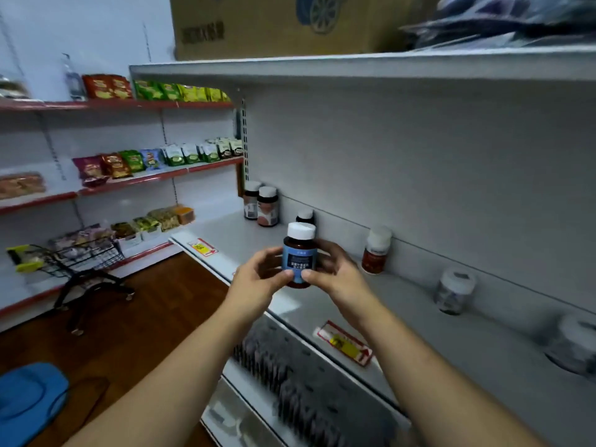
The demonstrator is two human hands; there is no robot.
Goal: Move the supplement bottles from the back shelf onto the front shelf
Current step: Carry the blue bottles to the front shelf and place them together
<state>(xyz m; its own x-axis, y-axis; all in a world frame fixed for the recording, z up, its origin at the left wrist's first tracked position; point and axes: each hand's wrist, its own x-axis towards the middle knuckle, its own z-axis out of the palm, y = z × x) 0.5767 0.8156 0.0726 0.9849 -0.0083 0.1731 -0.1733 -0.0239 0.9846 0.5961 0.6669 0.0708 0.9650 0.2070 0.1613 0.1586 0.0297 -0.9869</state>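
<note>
While both hands, left hand point(258, 275) and right hand point(338, 272), pinch one blue-labelled bottle point(300, 253), six bottles point(375, 250) stand shelved

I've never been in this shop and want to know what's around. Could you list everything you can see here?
Held bottle: one, brown, white cap, blue label, between both hands above the shelf.
Shelf bottles: six along the back wall; two dark at the far end, one dark behind the held one, one red-labelled, two blurred pale ones nearer the camera.
Grey shelf: one, with red-yellow price tags on its front edge.
Snack packets: many, red, green, purple, on red-edged shelves at left.
Cardboard box: one, brown, on the top shelf.
Shopping trolley: one, black, on the wooden floor.
Blue object: one, bottom left.
Left hand, right hand: fingers on the bottle.
</note>
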